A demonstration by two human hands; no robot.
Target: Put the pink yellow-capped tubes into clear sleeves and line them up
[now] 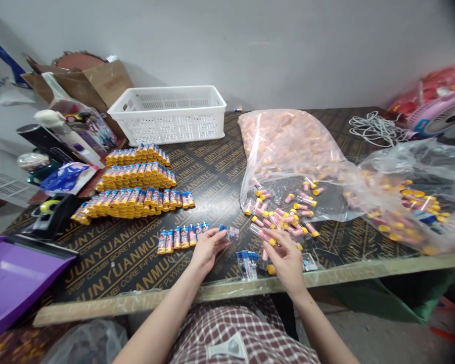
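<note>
Between the fingers of my left hand [211, 247] is a small clear packet with a blue top [231, 232]. My right hand [286, 257] pinches a pink tube with a yellow cap [267, 237], beside a loose pile of similar tubes [288, 218]. A short row of blue and yellow wrapped tubes [181, 238] lies left of my left hand. Flat clear packets with blue tops [247, 265] rest on the table between my hands, near the front edge. Stacked rows of wrapped tubes [136, 199] stand farther left.
A white basket [170, 119] stands at the back. A large clear bag of tubes [291, 139] lies right of centre, another open bag [387, 217] at right. A pink fan [440, 116], cable [377, 129], bottles [56, 144] and a purple dustpan [18, 283] are at the sides.
</note>
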